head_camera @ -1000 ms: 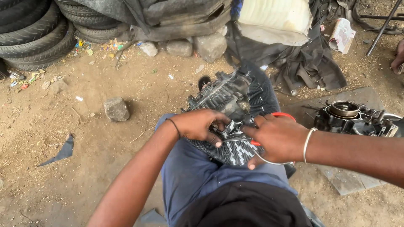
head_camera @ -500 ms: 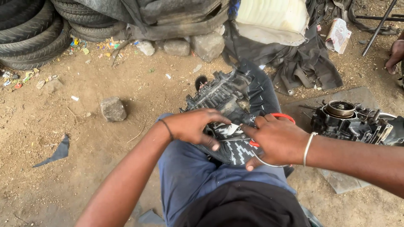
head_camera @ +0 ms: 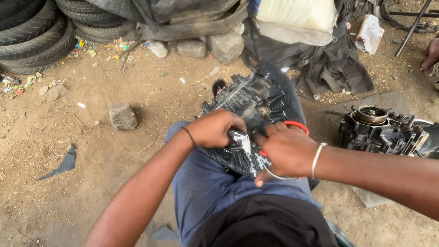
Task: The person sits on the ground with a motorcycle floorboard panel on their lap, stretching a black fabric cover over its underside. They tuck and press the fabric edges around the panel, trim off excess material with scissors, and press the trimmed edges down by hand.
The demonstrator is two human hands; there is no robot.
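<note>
Dark finned engine part (head_camera: 242,98) sits on patterned black cloth (head_camera: 238,158) across the person's lap. Left hand (head_camera: 215,128) curls closed against its near edge; right hand (head_camera: 286,151) pinches a small pale piece (head_camera: 246,144), red-handled tool (head_camera: 297,126) tucked under it. Work looks midway: the part is not yet apart. Second engine block (head_camera: 384,130) waits on the ground to the right.

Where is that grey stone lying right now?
In the head view, the grey stone sits alone on the dirt ground, on the person's left, beyond the left hand and below the stacked tyres.
</note>
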